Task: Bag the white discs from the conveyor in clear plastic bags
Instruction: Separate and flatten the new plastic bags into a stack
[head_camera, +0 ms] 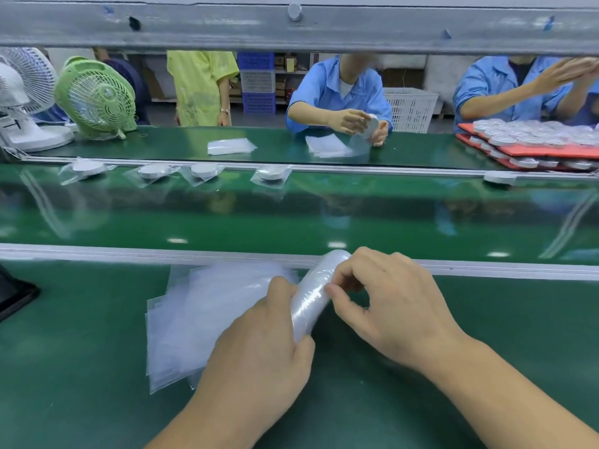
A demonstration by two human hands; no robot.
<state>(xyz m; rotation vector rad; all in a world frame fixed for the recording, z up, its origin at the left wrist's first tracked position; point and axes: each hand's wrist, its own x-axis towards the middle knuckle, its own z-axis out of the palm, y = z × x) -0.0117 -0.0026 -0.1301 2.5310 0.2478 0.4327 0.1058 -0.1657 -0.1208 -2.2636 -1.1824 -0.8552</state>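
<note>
A white disc (312,293) stands on edge between my hands, wrapped in a clear plastic bag, just in front of the conveyor's near rail. My left hand (259,345) grips its lower left side. My right hand (385,299) pinches the bag's film on the disc's right side with thumb and forefinger. A stack of empty clear bags (201,315) lies flat on the green bench under my left hand. Several bagged discs (270,175) lie along the far side of the glossy green conveyor (324,218), and one bare disc (499,178) lies at its far right.
Red trays (534,150) stacked with several discs sit at the far right. Two people in blue sleeves work across the belt, one holding a disc (369,126). A green fan (97,95) and a white fan (22,98) stand far left. A dark object (13,296) lies at my left.
</note>
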